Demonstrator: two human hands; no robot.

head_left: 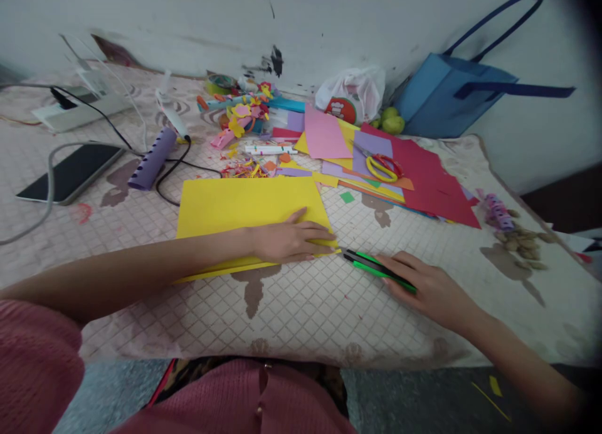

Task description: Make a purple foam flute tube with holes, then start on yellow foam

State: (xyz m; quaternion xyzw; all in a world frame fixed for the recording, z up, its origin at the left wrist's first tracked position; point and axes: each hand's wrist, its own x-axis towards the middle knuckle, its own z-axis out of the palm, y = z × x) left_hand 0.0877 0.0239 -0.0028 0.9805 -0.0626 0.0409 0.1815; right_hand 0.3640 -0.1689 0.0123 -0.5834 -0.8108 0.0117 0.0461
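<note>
A yellow sheet of paper (pixel 235 202) lies flat on the table in front of me. My left hand (pixel 286 239) presses on its right part, palm down with fingers spread. Along the near edge runs a narrow yellow strip (pixel 244 268), partly covered by my forearm. My right hand (pixel 418 283) grips a green and black utility knife (pixel 376 266). The blade tip sits at the sheet's lower right corner, by the end of the strip; whether it touches the paper I cannot tell.
Behind the sheet lie paper scraps (pixel 244 168), markers (pixel 270 150) and coloured papers (pixel 423 170) with scissors (pixel 383 167) on top. A purple paper tube (pixel 153 159), a glue gun (pixel 172 111), a tablet (pixel 70 172) and cables are left. A blue bag (pixel 442 95) stands back right.
</note>
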